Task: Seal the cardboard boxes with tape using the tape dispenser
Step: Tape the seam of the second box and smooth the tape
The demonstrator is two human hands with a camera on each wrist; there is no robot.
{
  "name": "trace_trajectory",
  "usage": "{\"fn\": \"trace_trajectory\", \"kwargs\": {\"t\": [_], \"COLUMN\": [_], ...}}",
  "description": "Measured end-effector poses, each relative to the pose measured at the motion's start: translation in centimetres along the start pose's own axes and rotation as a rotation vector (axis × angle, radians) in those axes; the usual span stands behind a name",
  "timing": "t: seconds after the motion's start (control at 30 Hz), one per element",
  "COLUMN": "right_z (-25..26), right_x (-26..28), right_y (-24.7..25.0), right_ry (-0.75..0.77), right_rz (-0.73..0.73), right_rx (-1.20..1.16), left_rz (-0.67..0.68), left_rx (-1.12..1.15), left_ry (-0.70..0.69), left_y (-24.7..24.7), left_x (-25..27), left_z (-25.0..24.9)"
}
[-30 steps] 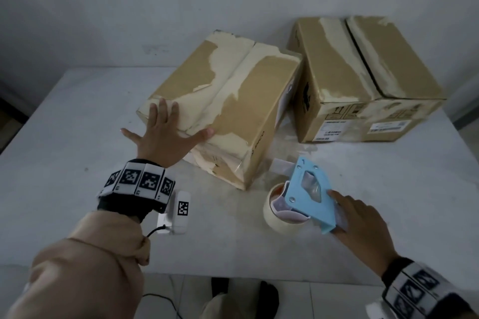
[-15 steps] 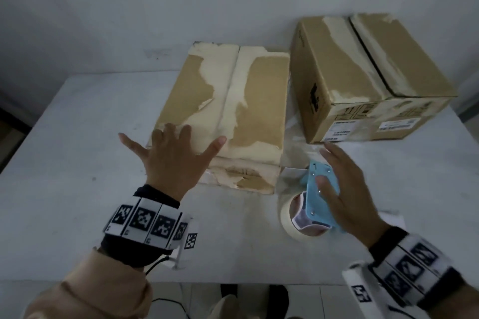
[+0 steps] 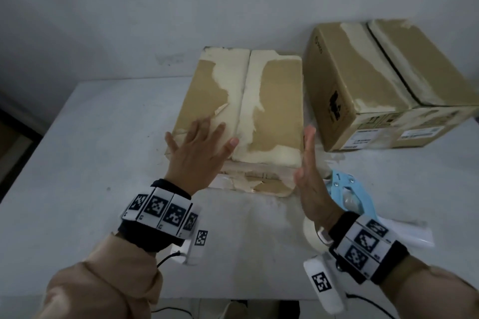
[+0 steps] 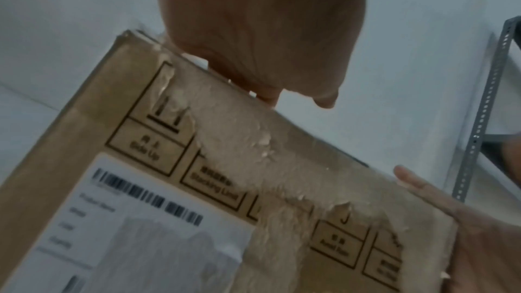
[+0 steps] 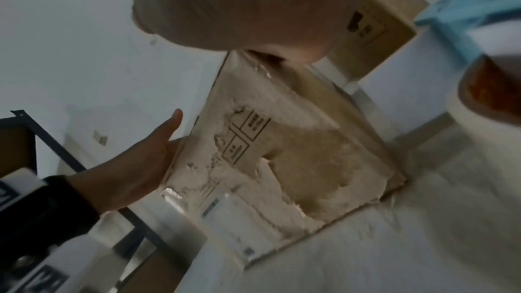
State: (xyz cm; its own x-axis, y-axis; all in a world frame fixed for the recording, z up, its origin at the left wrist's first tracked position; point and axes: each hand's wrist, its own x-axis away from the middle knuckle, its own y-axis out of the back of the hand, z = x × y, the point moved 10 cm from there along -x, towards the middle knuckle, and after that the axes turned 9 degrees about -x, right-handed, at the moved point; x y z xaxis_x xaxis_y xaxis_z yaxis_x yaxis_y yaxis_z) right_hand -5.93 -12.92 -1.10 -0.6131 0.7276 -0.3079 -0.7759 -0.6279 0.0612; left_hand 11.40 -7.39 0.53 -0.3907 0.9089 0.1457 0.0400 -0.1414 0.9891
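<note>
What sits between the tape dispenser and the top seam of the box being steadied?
Only the right hand, held open and edge-on against the near box's right side, with the blue tape dispenser lying on the table just behind it. The seam itself is uncovered.

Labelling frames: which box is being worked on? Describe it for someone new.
On the white table, two cardboard boxes sit by the wall. It is the left box, lying low and flat, with the left hand resting on top; the right box stands taller, untouched.
</note>
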Motion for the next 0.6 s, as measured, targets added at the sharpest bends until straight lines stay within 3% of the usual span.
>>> {"fn": "trace_trajectory", "kwargs": {"t": [0.1,0.17,0.2,0.33,0.5,0.6], "right_z": [-1.0,-1.1,-0.4,3.9,2.7,1.0], "right_x": [-2.1,-3.2,-3.9,-6.7,-8.0,-7.3], "right_y": [0.8,1.8,2.3,-0.7,-6.3,-7.1], "right_ry": [-0.176,-0.282,-0.279,-0.062,-0.036,-0.022], "right_rz": [0.073,0.104,0.086,0.111,0.249,0.305], "right_rx": [0.116,0.363,0.495,0.791,0.987,1.09], "left_rz": [-0.042,-0.206,-0.282,-0.313,-0.244,-0.414], "left_rx": [-0.031,-0.037,-0.034,0.053,0.035,-0.025], "left_ry": [0.018,0.001,-0.001,0.024,-0.024,-0.106], "left_y": [1.1,2.9,3.7,3.9,1.5,1.8], "left_x": [-0.7,-0.4,-0.2,-1.3,-2.2,-1.6], "left_z": [0.3,0.2,0.2,-0.2,-0.9,-1.3]}}
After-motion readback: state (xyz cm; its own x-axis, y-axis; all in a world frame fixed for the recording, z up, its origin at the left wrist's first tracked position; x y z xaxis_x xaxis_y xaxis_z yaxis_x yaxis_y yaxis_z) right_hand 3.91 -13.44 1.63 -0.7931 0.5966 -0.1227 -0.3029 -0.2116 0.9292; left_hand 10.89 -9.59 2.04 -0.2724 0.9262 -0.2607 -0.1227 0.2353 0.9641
